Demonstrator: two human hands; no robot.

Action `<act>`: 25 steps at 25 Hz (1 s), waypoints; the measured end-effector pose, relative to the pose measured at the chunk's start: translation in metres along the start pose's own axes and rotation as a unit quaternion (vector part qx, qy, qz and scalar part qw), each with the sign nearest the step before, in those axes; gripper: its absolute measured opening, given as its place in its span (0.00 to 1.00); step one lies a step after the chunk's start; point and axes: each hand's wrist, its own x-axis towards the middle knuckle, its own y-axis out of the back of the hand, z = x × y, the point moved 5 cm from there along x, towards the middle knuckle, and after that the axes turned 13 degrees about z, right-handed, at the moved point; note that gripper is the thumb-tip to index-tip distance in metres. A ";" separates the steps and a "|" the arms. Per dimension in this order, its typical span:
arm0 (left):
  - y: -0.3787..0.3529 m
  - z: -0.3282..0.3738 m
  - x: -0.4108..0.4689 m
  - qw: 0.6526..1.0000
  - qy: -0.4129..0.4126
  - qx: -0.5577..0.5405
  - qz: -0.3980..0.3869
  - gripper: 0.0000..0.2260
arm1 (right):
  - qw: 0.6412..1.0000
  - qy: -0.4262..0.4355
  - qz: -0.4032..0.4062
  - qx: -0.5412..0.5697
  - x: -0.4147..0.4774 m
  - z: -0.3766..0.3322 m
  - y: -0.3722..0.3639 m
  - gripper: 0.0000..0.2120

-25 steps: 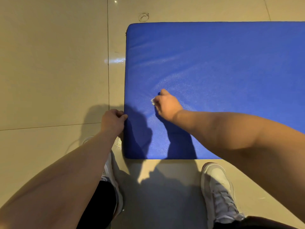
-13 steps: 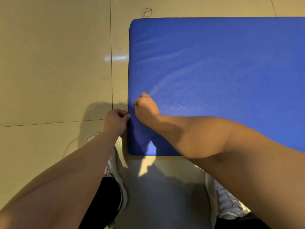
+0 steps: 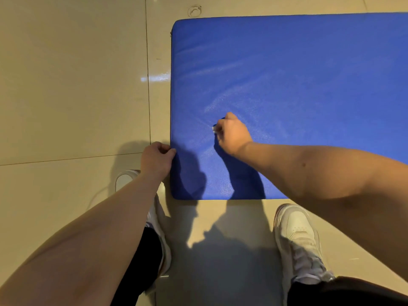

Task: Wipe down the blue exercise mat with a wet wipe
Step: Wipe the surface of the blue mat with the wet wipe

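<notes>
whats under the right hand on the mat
A small white corner of the wet wipe shows beside the right hand, against the blue mat. The rest of the wipe is hidden under the hand.

Beige tile floor (image 3: 72, 89); 2 white sneakers (image 3: 298, 237); round floor fitting (image 3: 194, 10) near top.

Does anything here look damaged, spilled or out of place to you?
Nothing serious: the blue mat lies flat and intact; only a faint ring mark shows on the floor beyond its far corner.
</notes>
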 end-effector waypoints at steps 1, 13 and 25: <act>0.000 -0.001 -0.002 1.000 -0.004 0.004 0.008 0.06 | 1.000 -0.016 0.009 -0.004 -0.003 0.009 0.004 0.09; -0.002 -0.025 -0.013 0.999 -0.037 -0.003 0.030 0.06 | 0.998 -0.034 -0.037 0.047 -0.033 -0.098 -0.053 0.08; -0.004 -0.033 -0.029 0.998 -0.043 -0.047 0.017 0.09 | 0.998 0.019 -0.054 -0.031 -0.060 -0.035 -0.024 0.12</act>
